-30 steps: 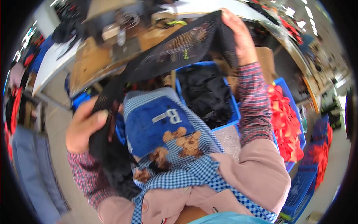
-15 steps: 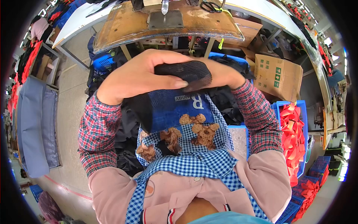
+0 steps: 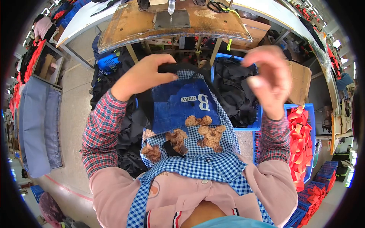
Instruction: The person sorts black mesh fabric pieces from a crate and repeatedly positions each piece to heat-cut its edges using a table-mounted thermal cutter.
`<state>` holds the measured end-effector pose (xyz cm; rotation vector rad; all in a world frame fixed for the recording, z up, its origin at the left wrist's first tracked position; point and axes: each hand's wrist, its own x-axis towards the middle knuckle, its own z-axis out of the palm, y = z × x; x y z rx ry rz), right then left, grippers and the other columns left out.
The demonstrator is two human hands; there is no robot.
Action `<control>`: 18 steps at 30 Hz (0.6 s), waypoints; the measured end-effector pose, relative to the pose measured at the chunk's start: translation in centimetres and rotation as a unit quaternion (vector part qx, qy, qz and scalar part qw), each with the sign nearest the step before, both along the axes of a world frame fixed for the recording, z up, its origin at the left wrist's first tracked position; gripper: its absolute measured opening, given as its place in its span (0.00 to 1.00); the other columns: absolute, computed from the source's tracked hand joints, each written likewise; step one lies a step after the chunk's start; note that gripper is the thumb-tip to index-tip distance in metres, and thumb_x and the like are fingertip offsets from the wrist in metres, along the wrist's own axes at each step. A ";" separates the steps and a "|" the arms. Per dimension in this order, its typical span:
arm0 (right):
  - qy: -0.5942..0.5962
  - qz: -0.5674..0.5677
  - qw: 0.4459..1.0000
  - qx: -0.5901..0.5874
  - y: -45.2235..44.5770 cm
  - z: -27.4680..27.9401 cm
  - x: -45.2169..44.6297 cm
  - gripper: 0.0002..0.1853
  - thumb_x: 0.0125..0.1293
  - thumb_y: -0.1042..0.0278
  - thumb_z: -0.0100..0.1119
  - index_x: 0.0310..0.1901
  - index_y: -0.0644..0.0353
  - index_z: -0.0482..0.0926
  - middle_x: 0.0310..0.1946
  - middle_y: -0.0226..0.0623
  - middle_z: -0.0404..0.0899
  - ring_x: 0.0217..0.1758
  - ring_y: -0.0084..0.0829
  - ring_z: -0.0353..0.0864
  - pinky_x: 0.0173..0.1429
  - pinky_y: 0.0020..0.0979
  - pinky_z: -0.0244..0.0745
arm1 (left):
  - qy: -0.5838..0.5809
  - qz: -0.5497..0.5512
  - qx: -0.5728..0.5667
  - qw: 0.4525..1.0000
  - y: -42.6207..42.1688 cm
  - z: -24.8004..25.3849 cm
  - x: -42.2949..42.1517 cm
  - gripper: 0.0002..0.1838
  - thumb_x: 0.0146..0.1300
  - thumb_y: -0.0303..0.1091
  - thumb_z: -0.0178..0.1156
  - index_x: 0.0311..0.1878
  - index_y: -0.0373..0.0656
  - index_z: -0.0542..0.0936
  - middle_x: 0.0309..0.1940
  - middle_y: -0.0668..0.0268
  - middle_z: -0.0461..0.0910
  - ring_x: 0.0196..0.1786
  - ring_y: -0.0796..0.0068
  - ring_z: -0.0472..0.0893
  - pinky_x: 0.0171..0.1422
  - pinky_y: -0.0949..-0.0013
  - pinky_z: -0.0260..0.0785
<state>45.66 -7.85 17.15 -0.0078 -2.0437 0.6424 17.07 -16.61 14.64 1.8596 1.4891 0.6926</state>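
My left hand (image 3: 146, 76) is curled around a piece of black mesh fabric (image 3: 165, 68), its thumb and forefinger on either side. Black material hangs below that hand and stretches to the right across the top of my apron. Raised on the right, over the blue crate of black pieces, my right hand (image 3: 270, 81) is blurred, with fingers and thumb apart and nothing visible between them. The blue checked apron (image 3: 178, 102) with bear pictures spreads over my lap.
Ahead stands a wooden worktop (image 3: 129, 28) with a metal plate (image 3: 172, 19) and black-handled scissors (image 3: 217, 6). Black cut pieces fill a blue crate (image 3: 237, 127). Red pieces (image 3: 298, 140) lie in another crate at the right, near a cardboard box (image 3: 300, 81).
My right hand has let go of the black mesh fabric and moved right, away from my left hand. The fabric has dropped from its bunched position between both hands.
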 end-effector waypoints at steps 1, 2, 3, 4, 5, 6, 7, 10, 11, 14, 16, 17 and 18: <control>0.032 0.067 0.997 0.009 0.2 1.4 0.2 0.33 0.56 0.58 0.67 0.59 0.66 0.68 0.50 0.43 0.75 0.49 0.36 0.76 0.51 0.38 0.73 | -0.010 -0.007 -0.011 1.000 -0.2 0.2 0.5 0.11 0.57 0.31 0.63 0.40 0.36 0.76 0.28 0.69 0.73 0.34 0.81 0.71 0.40 0.74 0.64; 0.052 0.128 0.990 0.032 0.4 3.0 0.2 0.39 0.55 0.48 0.66 0.62 0.65 0.64 0.53 0.42 0.73 0.50 0.39 0.75 0.51 0.40 0.73 | -0.005 -0.011 -0.009 1.000 -0.4 0.2 0.7 0.11 0.57 0.31 0.63 0.39 0.36 0.75 0.28 0.69 0.73 0.34 0.81 0.71 0.40 0.74 0.64; 0.069 0.190 0.978 0.055 0.6 4.5 0.1 0.46 0.54 0.39 0.65 0.66 0.64 0.59 0.56 0.42 0.71 0.52 0.41 0.74 0.51 0.43 0.73 | -0.001 -0.016 -0.006 1.000 -0.4 -0.1 0.9 0.11 0.57 0.31 0.63 0.39 0.36 0.75 0.28 0.69 0.73 0.33 0.81 0.70 0.39 0.74 0.64; 0.079 0.242 0.965 0.065 0.7 5.8 0.1 0.46 0.54 0.39 0.65 0.66 0.64 0.59 0.56 0.42 0.71 0.53 0.41 0.74 0.52 0.43 0.73 | 0.003 -0.020 -0.003 1.000 -0.5 -0.5 1.0 0.10 0.57 0.31 0.63 0.39 0.37 0.75 0.27 0.69 0.72 0.33 0.81 0.70 0.39 0.74 0.63; 0.081 0.275 0.956 0.064 0.5 6.7 0.0 0.46 0.54 0.40 0.65 0.66 0.64 0.59 0.56 0.42 0.71 0.53 0.41 0.74 0.52 0.43 0.72 | 0.008 -0.028 0.027 0.999 -0.5 -0.9 0.9 0.10 0.57 0.31 0.63 0.39 0.37 0.75 0.27 0.68 0.72 0.33 0.81 0.70 0.39 0.74 0.63; 0.084 0.303 0.947 0.062 0.3 7.4 -0.1 0.46 0.54 0.40 0.65 0.66 0.64 0.59 0.56 0.42 0.71 0.53 0.41 0.74 0.52 0.43 0.72 | 0.008 -0.028 0.024 0.999 -0.5 -1.0 0.9 0.11 0.57 0.31 0.63 0.39 0.37 0.75 0.28 0.68 0.72 0.33 0.82 0.70 0.39 0.74 0.63; 0.087 0.320 0.942 0.062 0.3 8.0 -0.1 0.46 0.54 0.40 0.65 0.66 0.64 0.59 0.56 0.43 0.71 0.53 0.41 0.74 0.52 0.43 0.72 | 0.009 -0.027 0.021 0.999 -0.6 -1.0 0.9 0.11 0.57 0.31 0.63 0.39 0.37 0.75 0.28 0.69 0.72 0.33 0.82 0.70 0.39 0.74 0.64; 0.096 0.351 0.930 0.060 0.3 8.9 -0.2 0.46 0.54 0.41 0.66 0.66 0.64 0.59 0.57 0.43 0.71 0.54 0.42 0.74 0.53 0.43 0.72 | 0.012 -0.015 0.017 1.000 -0.9 -1.1 0.6 0.13 0.57 0.34 0.65 0.39 0.36 0.76 0.29 0.70 0.73 0.35 0.83 0.70 0.41 0.75 0.64; 0.098 0.353 0.928 0.060 0.5 9.2 -0.2 0.46 0.54 0.42 0.66 0.66 0.64 0.59 0.57 0.43 0.71 0.54 0.42 0.74 0.54 0.43 0.72 | 0.011 -0.012 0.015 1.000 -1.0 -1.2 0.6 0.14 0.58 0.35 0.65 0.40 0.35 0.76 0.30 0.70 0.73 0.35 0.83 0.70 0.41 0.75 0.65; 0.100 0.352 0.928 0.068 0.5 9.7 0.1 0.46 0.53 0.43 0.66 0.66 0.63 0.59 0.57 0.44 0.71 0.55 0.43 0.74 0.55 0.43 0.72 | -0.018 -0.023 0.007 1.000 -1.0 -0.8 0.5 0.21 0.59 0.43 0.65 0.43 0.33 0.77 0.34 0.57 0.79 0.39 0.70 0.77 0.46 0.68 0.68; 0.110 0.344 0.930 0.074 0.4 9.7 0.6 0.45 0.53 0.43 0.67 0.66 0.63 0.59 0.57 0.44 0.71 0.56 0.43 0.74 0.55 0.43 0.72 | -0.060 -0.016 -0.018 0.998 -1.0 -0.7 0.6 0.19 0.63 0.44 0.62 0.42 0.34 0.78 0.31 0.62 0.78 0.37 0.78 0.74 0.43 0.71 0.68; 0.115 0.340 0.930 0.075 0.4 9.7 0.9 0.45 0.53 0.44 0.67 0.66 0.63 0.59 0.57 0.44 0.71 0.56 0.44 0.74 0.56 0.43 0.71 | -0.069 -0.007 -0.015 0.997 -1.1 -0.9 0.5 0.18 0.64 0.43 0.61 0.41 0.34 0.78 0.30 0.63 0.78 0.36 0.79 0.74 0.43 0.71 0.67; 0.120 0.339 0.930 0.077 0.3 9.8 1.2 0.45 0.53 0.44 0.67 0.66 0.63 0.59 0.57 0.45 0.71 0.56 0.44 0.74 0.56 0.43 0.71 | -0.080 -0.001 -0.010 0.997 -0.9 -1.0 0.6 0.17 0.65 0.43 0.61 0.41 0.34 0.78 0.30 0.63 0.77 0.36 0.79 0.74 0.43 0.72 0.67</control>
